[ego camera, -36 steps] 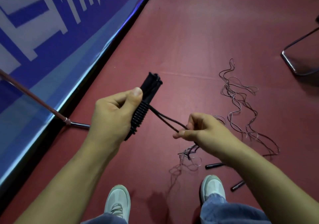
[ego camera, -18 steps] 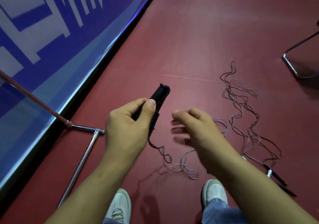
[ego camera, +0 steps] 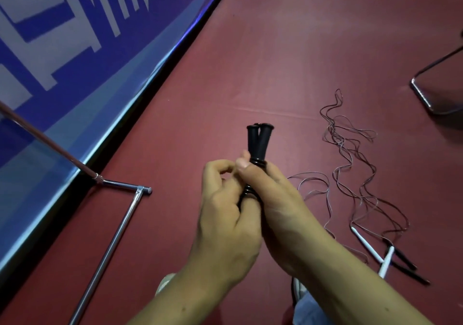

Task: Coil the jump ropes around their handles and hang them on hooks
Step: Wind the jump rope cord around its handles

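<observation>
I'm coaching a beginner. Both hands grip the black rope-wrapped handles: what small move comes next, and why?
Probably tuck the cord's end under the last turn so it locks. The left hand and right hand both grip the paired black jump-rope handles, the black cord coil looks fully wound, and no tail hangs loose.

1. Held handles (ego camera: 259, 140): matte black; rope coil (ego camera: 256, 162) round them also black.
2. Floor (ego camera: 288, 49): plain dark red w/ one faint paler line across.
3. Banner (ego camera: 62, 36): deep blue w/ white block shapes; pale blue strip at btm edge.
4. Rack tubes (ego camera: 112, 232): shiny silver; slanted pole (ego camera: 45, 139) looks reddish, poss. a reflection.
5. Loose ropes (ego camera: 350, 174): thin grey-pink & dark strands, w/ white grips (ego camera: 364, 242) & black grips (ego camera: 407, 262).
6. Jeans (ego camera: 308, 309): faded blue.
</observation>
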Demonstrator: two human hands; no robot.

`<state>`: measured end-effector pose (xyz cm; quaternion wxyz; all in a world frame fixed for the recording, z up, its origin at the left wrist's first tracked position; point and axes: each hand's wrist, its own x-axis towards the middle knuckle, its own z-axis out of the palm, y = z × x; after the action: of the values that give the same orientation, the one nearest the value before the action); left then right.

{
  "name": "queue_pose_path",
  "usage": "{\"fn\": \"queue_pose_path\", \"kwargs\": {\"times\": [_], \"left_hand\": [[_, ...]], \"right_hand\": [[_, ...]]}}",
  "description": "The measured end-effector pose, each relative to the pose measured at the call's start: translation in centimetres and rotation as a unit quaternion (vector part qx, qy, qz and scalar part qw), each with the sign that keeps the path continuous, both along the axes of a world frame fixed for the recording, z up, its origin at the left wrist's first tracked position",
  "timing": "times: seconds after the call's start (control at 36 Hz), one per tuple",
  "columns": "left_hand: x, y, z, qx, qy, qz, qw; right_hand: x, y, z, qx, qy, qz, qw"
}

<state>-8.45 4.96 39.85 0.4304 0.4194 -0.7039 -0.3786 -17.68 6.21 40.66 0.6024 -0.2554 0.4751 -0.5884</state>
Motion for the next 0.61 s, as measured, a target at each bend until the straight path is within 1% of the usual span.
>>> {"fn": "queue_pose_path", "kwargs": {"times": [0.08, 0.17, 0.25, 0.33, 0.39, 0.53, 0.61], "left_hand": [[0.5, -0.4, 0.6, 0.032, 0.021, -0.042, 0.998], [1.2, -1.3, 1.1, 0.011, 0.009, -0.062, 0.998], [1.7, -2.0, 1.3, 0.022, 0.004, -0.08, 0.997], [2.2, -2.4, 1.6, 0.032, 0.042, -0.105, 0.993], [2.3, -2.6, 1.8, 0.029, 0.051, -0.113, 0.992], [2.1, -2.9, 1.7, 0.048, 0.075, -0.104, 0.991], [1.8, -3.2, 2.0, 0.058, 0.084, -0.103, 0.989]], "right_hand": [[-1.3, 0.4, 0.0, -0.017, 0.05, 0.011, 0.999], [-2.1, 0.6, 0.0, -0.033, 0.083, 0.025, 0.996], [-2.9, 0.9, 0.1, -0.047, 0.104, 0.041, 0.993], [-3.5, 1.3, 0.3, -0.057, 0.111, 0.064, 0.99], [-3.5, 1.4, 0.4, -0.053, 0.111, 0.075, 0.99], [-3.6, 1.7, 0.5, -0.039, 0.12, 0.092, 0.988], [-3.3, 1.8, 0.7, -0.033, 0.093, 0.094, 0.991]]}}
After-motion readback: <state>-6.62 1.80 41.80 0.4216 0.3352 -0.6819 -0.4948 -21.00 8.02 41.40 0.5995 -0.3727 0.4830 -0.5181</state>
